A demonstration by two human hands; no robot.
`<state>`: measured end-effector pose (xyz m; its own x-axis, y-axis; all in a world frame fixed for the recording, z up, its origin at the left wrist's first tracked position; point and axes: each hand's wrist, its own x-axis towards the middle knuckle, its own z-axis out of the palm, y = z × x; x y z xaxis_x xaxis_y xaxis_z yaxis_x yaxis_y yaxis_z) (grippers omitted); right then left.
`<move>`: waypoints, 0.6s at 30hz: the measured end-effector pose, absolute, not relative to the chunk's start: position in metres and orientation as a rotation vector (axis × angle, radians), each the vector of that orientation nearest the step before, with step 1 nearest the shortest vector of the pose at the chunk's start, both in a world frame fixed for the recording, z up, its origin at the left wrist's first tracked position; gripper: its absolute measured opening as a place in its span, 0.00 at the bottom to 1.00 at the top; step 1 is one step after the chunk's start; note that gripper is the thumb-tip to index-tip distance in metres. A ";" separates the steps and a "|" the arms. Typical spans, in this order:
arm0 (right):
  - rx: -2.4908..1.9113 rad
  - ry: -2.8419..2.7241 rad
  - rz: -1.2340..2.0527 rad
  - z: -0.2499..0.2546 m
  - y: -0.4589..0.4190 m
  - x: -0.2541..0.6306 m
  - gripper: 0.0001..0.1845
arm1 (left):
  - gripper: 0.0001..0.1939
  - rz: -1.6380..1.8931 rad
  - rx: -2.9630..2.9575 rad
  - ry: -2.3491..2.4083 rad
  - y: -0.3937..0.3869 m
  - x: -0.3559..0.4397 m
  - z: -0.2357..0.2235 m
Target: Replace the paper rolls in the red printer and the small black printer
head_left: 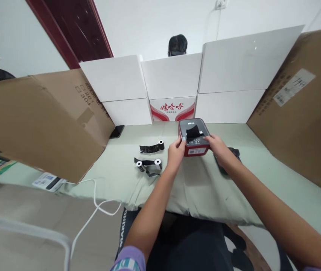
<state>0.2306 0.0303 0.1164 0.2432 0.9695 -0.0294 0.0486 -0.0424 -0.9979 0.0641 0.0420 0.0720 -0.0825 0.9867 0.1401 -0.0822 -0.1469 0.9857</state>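
A small red and black label printer (193,136) stands on the pale green cloth (200,188), a black strip sticking out of its top slot. My left hand (175,151) grips its left side with curled fingers. My right hand (217,146) holds its right front corner. Left of the printer lie black ribbon rolls on white cores: one roll (152,147) farther back and a linked pair (148,165) nearer me.
White boxes (171,75) wall the back, one with red print (172,109). Large cardboard sheets lean at the left (36,120) and right (304,109). A dark phone (116,131), a black object (228,160) under my right wrist, a white cable (95,210). A person's head (178,45) shows behind the boxes.
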 end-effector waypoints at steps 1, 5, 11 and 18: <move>-1.370 -1.039 1.041 0.111 0.018 0.225 0.12 | 0.23 1.419 1.229 1.141 0.029 0.059 0.069; -1.376 -1.018 1.098 0.087 -0.014 0.212 0.18 | 0.23 1.419 1.232 1.209 -0.006 0.050 0.053; -1.477 -1.093 1.071 0.064 -0.026 0.214 0.21 | 0.20 1.412 1.152 1.306 -0.023 0.049 0.036; -1.360 -1.292 0.682 0.017 -0.046 0.206 0.35 | 0.15 1.556 1.019 1.321 0.002 0.057 0.026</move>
<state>0.2057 -0.0455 0.0173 0.2430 0.9342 0.2611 0.3118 0.1796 -0.9330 0.0571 0.0016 0.0258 -0.3224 0.9444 0.0646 -0.0895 -0.0983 0.9911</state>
